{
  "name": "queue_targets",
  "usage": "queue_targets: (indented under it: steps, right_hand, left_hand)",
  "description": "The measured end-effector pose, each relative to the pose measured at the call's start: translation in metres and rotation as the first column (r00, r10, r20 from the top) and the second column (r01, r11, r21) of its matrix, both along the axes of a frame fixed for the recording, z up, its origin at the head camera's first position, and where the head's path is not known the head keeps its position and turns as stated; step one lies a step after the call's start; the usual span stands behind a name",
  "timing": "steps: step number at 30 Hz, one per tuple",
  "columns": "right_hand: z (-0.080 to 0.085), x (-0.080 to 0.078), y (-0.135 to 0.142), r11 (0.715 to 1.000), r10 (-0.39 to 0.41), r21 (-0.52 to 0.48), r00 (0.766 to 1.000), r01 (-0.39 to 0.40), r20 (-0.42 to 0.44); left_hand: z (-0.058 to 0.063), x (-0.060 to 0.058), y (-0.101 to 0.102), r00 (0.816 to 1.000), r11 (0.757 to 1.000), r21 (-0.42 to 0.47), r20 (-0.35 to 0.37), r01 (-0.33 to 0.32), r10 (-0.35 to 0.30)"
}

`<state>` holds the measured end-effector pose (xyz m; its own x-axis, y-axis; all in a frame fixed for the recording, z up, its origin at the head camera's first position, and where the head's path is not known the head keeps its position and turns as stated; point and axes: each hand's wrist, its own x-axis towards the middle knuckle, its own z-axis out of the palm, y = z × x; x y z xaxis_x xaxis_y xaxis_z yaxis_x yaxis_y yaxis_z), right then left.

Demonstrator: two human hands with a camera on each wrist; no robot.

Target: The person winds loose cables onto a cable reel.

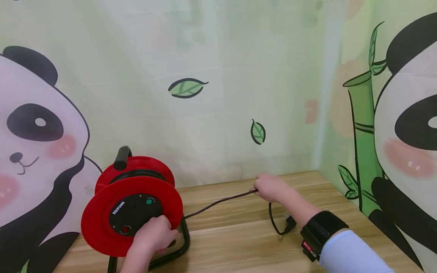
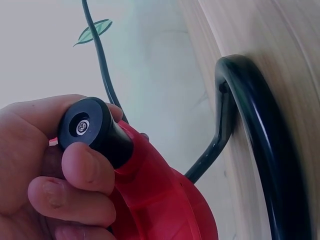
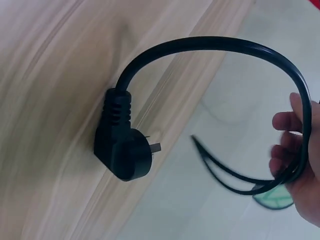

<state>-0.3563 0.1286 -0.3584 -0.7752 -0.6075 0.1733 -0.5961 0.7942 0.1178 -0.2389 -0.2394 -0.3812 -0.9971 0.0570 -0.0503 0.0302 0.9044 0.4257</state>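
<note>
A red cable reel (image 1: 93,223) with a black centre panel stands at the left of the table. My left hand (image 1: 153,235) is at the front of its disc, and in the left wrist view its fingers curl round the black crank knob (image 2: 95,130). From the reel a black cable (image 1: 218,200) runs right to my right hand (image 1: 271,188), which grips it above the table. Past that hand the cable loops down to a black plug (image 3: 125,150) with metal prongs, seen in the right wrist view. Loops of cable hang from the fingers there.
The reel rests on a black tubular frame (image 1: 186,239) and has a black carrying grip (image 1: 121,158) on top. The wooden table (image 1: 235,242) ends at a pale green cloth (image 1: 222,144) printed with pandas, bamboo and leaves. A similar cloth closes the right side.
</note>
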Motion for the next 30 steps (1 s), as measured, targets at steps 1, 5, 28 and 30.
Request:
queue_targets:
  steps: [1, 5, 28, 30]
  right_hand:
    - [0.001, -0.001, 0.004, 1.0, 0.014, -0.002, 1.0, -0.014, -0.019]
    - [0.003, -0.004, 0.017, 0.995, 0.101, 0.024, 0.988, -0.099, -0.115]
    - [0.015, -0.008, 0.026, 0.972, -0.226, -0.07, 0.974, 0.226, 0.007]
    - [0.015, -0.011, 0.03, 0.971, -0.183, -0.14, 0.979, 0.194, 0.088]
  left_hand:
    - [0.0, 0.0, -0.001, 1.0, 1.0, 0.002, 0.002, 0.001, -0.001]
    - [-0.001, 0.0, -0.002, 1.0, 1.0, 0.006, 0.011, 0.005, -0.005]
    - [0.001, 0.002, 0.0, 1.0, 0.999, 0.036, -0.008, 0.025, -0.025]
    - [0.002, 0.002, -0.001, 1.0, 0.999, 0.039, -0.002, 0.021, -0.021]
